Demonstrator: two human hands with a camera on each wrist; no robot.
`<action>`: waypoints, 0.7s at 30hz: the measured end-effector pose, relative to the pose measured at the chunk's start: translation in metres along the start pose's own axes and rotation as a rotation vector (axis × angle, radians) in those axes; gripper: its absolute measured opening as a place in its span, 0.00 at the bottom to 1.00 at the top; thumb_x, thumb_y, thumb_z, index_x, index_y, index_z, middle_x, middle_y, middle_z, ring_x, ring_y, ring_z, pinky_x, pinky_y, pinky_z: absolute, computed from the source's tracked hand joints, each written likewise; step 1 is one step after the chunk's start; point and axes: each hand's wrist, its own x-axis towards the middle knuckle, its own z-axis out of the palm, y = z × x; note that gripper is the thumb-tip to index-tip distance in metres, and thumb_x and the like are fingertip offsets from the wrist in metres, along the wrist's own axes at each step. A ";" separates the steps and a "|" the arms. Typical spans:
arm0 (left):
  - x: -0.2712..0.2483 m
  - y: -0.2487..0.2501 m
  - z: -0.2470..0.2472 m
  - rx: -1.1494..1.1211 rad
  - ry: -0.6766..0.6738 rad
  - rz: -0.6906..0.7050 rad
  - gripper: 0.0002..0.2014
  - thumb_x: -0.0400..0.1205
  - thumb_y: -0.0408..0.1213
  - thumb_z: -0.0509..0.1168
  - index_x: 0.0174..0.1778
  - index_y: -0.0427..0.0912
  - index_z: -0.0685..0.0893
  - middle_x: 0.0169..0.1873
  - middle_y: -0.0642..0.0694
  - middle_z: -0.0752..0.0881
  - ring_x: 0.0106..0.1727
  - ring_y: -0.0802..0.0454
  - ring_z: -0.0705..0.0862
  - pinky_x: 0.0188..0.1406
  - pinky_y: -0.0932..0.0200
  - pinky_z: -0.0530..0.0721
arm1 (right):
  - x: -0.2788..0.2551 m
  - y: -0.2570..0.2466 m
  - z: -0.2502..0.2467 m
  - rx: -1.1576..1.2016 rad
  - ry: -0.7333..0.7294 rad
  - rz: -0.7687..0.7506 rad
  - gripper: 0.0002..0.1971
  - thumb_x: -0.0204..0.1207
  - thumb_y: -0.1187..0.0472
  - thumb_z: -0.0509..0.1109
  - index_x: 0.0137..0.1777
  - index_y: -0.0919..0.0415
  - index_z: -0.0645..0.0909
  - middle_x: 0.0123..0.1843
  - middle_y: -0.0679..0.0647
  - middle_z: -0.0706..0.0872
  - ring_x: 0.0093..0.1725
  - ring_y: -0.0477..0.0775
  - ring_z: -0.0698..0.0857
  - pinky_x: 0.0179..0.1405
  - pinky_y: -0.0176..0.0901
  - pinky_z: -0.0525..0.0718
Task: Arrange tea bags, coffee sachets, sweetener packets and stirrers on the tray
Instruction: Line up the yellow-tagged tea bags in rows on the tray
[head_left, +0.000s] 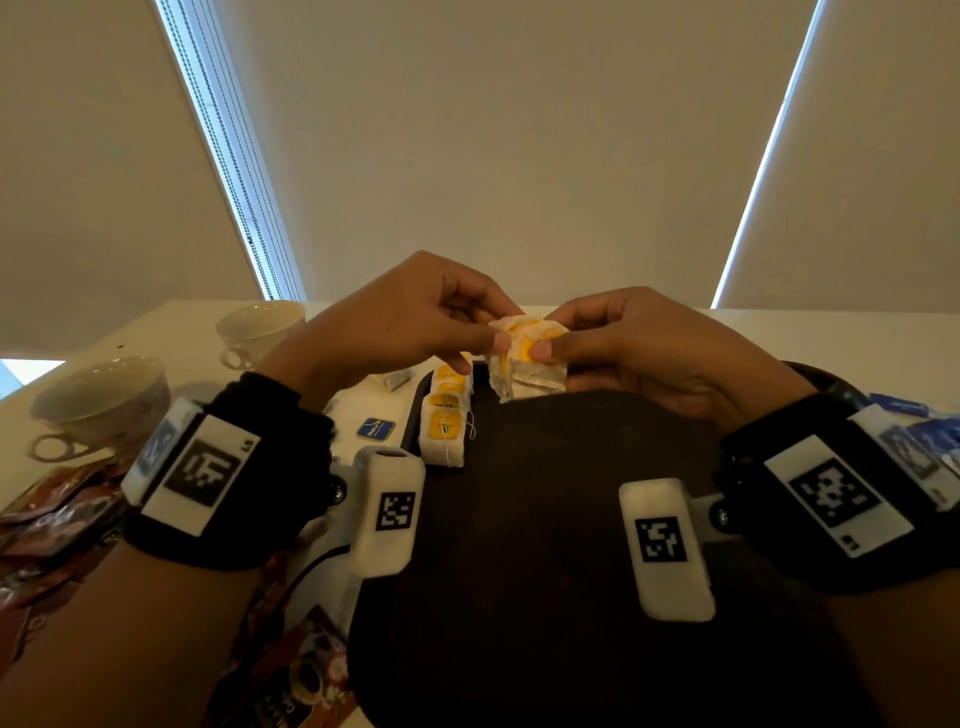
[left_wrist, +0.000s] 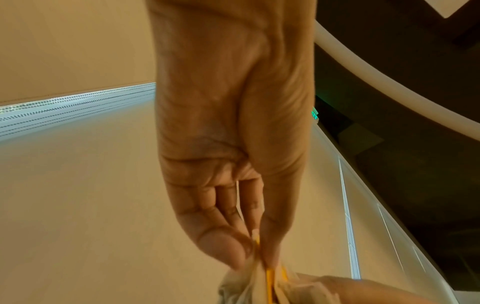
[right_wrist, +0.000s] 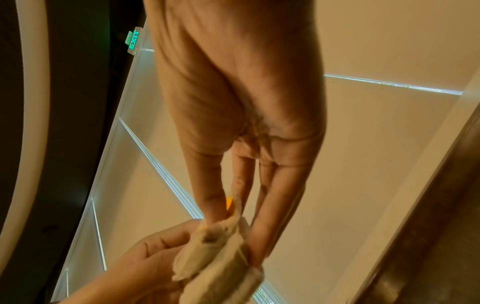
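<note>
Hands: left hand (head_left: 410, 317) and right hand (head_left: 639, 348) each pinched the tea bags (head_left: 527, 358) above the tray's (head_left: 519, 545) far edge.
Handling: light, soft, probably tearable; pinch paper edges.

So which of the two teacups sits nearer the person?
The left teacup, beside the left wrist; the other teacup stands farther back, toward the table's far edge.

Black wristbands (head_left: 249, 415) on both forearms. Each carries white rectangular plate (head_left: 200, 473) with black square pixel-pattern marker. White rounded camera pod (head_left: 387, 512) juts from inner side of each wrist, small marker on top. Hands bare.
</note>
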 end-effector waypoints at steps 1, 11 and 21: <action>0.001 -0.001 0.001 0.001 0.014 0.003 0.09 0.78 0.33 0.69 0.50 0.49 0.86 0.46 0.44 0.89 0.42 0.57 0.88 0.37 0.66 0.87 | 0.000 0.000 0.000 0.013 0.009 0.009 0.08 0.70 0.70 0.73 0.48 0.66 0.85 0.40 0.54 0.90 0.39 0.46 0.90 0.32 0.32 0.86; 0.001 0.001 0.006 -0.033 0.011 0.053 0.14 0.77 0.32 0.71 0.56 0.51 0.81 0.42 0.41 0.86 0.39 0.55 0.88 0.33 0.65 0.86 | -0.003 -0.001 0.003 0.021 0.027 0.017 0.08 0.67 0.66 0.74 0.46 0.66 0.84 0.39 0.54 0.90 0.39 0.46 0.90 0.32 0.31 0.86; 0.001 0.001 0.006 -0.019 -0.072 0.038 0.13 0.81 0.30 0.65 0.56 0.54 0.79 0.46 0.43 0.87 0.43 0.53 0.89 0.35 0.62 0.88 | -0.001 0.000 -0.005 0.052 -0.049 0.079 0.15 0.57 0.65 0.74 0.45 0.66 0.85 0.41 0.57 0.90 0.40 0.49 0.89 0.41 0.37 0.88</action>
